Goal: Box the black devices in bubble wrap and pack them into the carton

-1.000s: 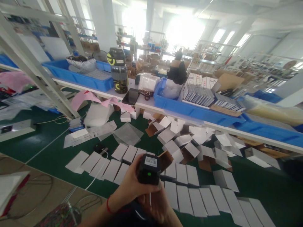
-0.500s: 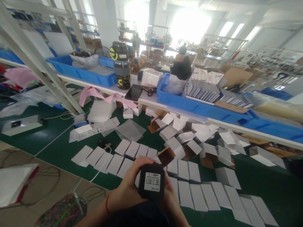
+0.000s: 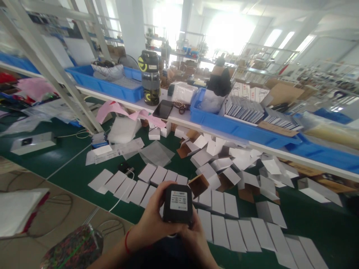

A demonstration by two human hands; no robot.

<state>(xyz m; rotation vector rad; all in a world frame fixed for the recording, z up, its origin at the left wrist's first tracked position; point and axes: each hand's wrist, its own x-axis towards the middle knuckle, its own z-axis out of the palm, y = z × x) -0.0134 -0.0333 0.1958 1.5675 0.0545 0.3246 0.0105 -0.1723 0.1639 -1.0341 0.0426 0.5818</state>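
A black, square-faced device (image 3: 177, 215) with a white printed label faces up near the bottom centre. My left hand (image 3: 155, 220), with a red string on its wrist, is wrapped round the left side and lower edge of the device. Against the right side and underside lies my right hand (image 3: 198, 237), its fingers partly hidden by the device. Rows of closed white boxes (image 3: 220, 231) lie on the green table (image 3: 75, 175) around it. Just beyond the device stands an open box with a brown inside (image 3: 198, 184).
Opened white boxes (image 3: 246, 179) are heaped at the centre right. Behind them runs a raised shelf (image 3: 179, 120) with blue bins (image 3: 235, 129), a bottle (image 3: 150, 78) and a black phone (image 3: 163, 109). A slanted metal frame (image 3: 64, 74) rises at the left.
The device has tilted and risen slightly in my hands, with its label turned. My right hand has shifted lower beneath it. The whole view has moved a little.
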